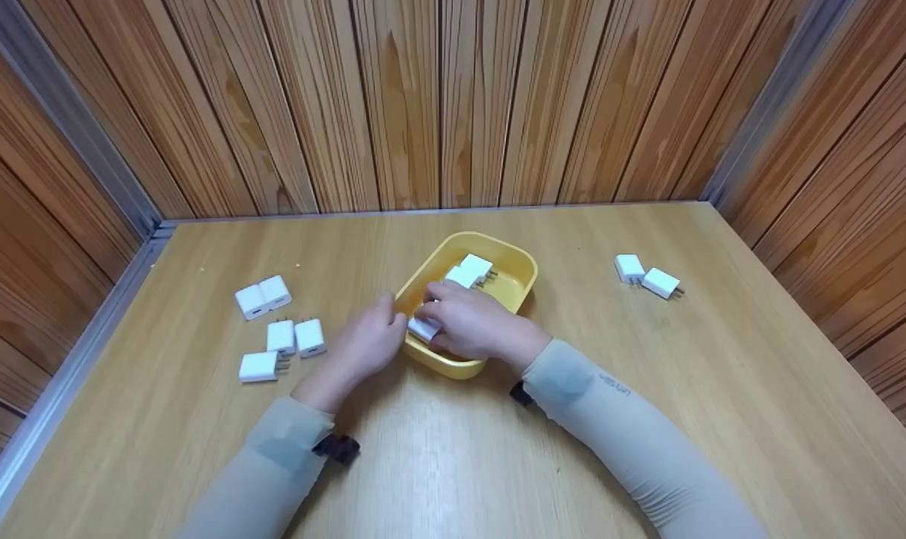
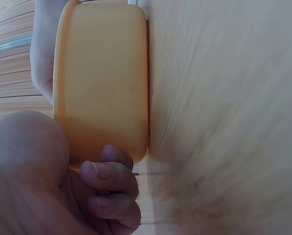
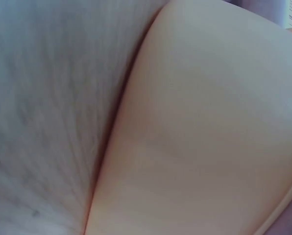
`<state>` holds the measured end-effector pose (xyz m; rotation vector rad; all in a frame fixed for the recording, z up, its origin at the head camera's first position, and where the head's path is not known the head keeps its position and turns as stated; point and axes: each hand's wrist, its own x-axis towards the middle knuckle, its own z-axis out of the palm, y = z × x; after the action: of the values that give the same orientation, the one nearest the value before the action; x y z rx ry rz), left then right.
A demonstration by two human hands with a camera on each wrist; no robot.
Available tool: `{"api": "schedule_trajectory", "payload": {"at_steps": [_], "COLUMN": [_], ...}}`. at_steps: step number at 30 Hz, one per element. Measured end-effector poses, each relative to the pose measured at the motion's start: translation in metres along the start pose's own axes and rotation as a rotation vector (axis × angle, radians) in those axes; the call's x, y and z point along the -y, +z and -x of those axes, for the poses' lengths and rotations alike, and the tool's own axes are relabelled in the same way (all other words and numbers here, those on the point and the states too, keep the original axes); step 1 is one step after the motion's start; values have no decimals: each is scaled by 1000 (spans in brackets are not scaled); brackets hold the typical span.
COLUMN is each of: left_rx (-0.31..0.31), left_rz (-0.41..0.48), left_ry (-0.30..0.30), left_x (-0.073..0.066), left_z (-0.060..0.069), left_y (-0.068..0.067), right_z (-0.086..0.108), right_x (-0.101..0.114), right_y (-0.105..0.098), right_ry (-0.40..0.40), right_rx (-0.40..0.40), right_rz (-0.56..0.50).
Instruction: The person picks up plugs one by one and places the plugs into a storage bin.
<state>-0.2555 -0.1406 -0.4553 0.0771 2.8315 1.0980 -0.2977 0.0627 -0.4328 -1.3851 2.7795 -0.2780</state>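
Right grip (image 1: 472, 320) pinching white adapter (image 1: 422, 330) in yellow tub (image 1: 453, 368), two more (image 1: 475, 265) inside, left grip (image 1: 367, 337) unclear

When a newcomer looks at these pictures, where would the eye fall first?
Probably the yellow tub in the middle of the table, with the right hand holding a white charger inside and the left hand at its rim. Then the loose chargers: five left of the tub, two right.

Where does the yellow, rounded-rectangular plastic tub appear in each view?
Head: the yellow tub is near the centre.
Left wrist: upper left, its outer wall seen side-on.
Right wrist: its outer wall fills most of the centre and right.
Shared landmark: the flat, pale brown wood-grain tabletop beneath it.
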Motion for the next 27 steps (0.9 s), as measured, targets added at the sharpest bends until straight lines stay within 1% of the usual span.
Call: {"api": "schedule_trajectory", "payload": {"at_steps": [3, 10, 16, 22, 27], "left_rx": [-18, 2, 4, 2, -11], "left_rz": [-26, -24, -16, -12, -23], "left_ry": [23, -7, -14, -18, -7], "left_x": [1, -1, -1, -1, -1], "left_z": [0, 0, 0, 0, 0], "left_y": [-1, -1, -1, -1, -1], "right_z": [0, 0, 1, 4, 5], "right_x": [0, 0, -1, -2, -5], "right_y": [1, 0, -1, -4, -8], "right_ry": [-18, -9, -5, -16, -6], "right_rx": [-25, -12, -13, -50, -80], "right_rz": [20, 17, 10, 0, -17]}}
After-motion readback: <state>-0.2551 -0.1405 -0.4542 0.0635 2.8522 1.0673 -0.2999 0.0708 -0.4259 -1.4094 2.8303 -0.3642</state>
